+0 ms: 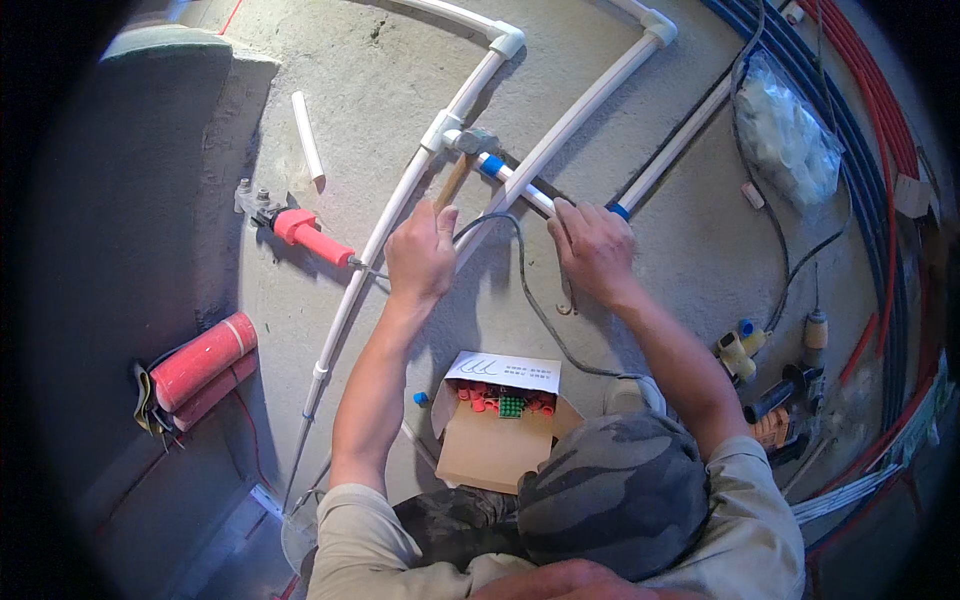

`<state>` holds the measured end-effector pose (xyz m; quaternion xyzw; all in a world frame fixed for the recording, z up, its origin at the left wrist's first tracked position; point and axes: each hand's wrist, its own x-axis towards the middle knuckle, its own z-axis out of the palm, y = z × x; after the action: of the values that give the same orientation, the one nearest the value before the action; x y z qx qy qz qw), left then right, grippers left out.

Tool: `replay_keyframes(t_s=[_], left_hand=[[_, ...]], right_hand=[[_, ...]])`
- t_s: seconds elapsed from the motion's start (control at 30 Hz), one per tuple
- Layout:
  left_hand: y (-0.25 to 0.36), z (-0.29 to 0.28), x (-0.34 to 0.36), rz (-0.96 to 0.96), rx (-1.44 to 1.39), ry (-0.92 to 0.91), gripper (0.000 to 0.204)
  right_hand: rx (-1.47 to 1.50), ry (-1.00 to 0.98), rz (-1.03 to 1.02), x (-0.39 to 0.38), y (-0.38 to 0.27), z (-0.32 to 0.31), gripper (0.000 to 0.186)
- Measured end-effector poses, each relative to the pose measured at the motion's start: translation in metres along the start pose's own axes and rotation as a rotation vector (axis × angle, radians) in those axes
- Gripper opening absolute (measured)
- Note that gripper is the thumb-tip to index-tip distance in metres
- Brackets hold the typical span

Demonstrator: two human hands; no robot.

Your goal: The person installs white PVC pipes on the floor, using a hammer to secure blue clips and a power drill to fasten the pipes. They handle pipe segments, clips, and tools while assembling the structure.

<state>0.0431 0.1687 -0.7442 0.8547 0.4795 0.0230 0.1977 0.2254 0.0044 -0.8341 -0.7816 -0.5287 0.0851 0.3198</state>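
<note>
A hammer [458,180] with a wooden handle and grey metal head is in my left hand [420,252], the fingers wrapped around the handle. Its head rests by a white tee fitting [440,131] on a white plastic pipe run. From there a short white pipe [530,197] with a blue band slants toward my right hand [595,250], whose fingers curl over its near end. A longer white pipe [575,120] crosses over the short one. Beneath my right palm a thin, hooked metal piece [567,298] shows in part.
An opened cardboard box [500,440] of red and green small parts sits before my knees. A red-handled pipe welding tool [312,237] lies left, near red cylinders [205,360]. Power tools [785,395], a plastic bag [790,140] and blue and red tubing [885,200] lie right.
</note>
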Motion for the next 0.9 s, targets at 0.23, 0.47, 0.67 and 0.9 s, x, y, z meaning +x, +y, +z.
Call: replay_keyframes(t_s=[0.23,0.47,0.67,0.9], left_hand=[[0.004,0.007,0.014,0.007,0.116,-0.07,0.039],[0.009,0.012,0.018,0.015,0.187,-0.093,0.031],[0.057,-0.004,-0.038,0.132,-0.22,0.163,0.03],[0.141,0.068,-0.111,-0.024,-0.668,-0.308,0.031]], right_hand=[[0.027,0.027,-0.001,-0.003,0.001,0.003,0.026],[0.063,0.029,0.01,0.001,0.005,-0.005,0.024],[0.681,-0.158,0.587,-0.027,-0.004,-0.048,0.026],[1.044,0.08,0.787,-0.085,0.066,-0.101,0.039]])
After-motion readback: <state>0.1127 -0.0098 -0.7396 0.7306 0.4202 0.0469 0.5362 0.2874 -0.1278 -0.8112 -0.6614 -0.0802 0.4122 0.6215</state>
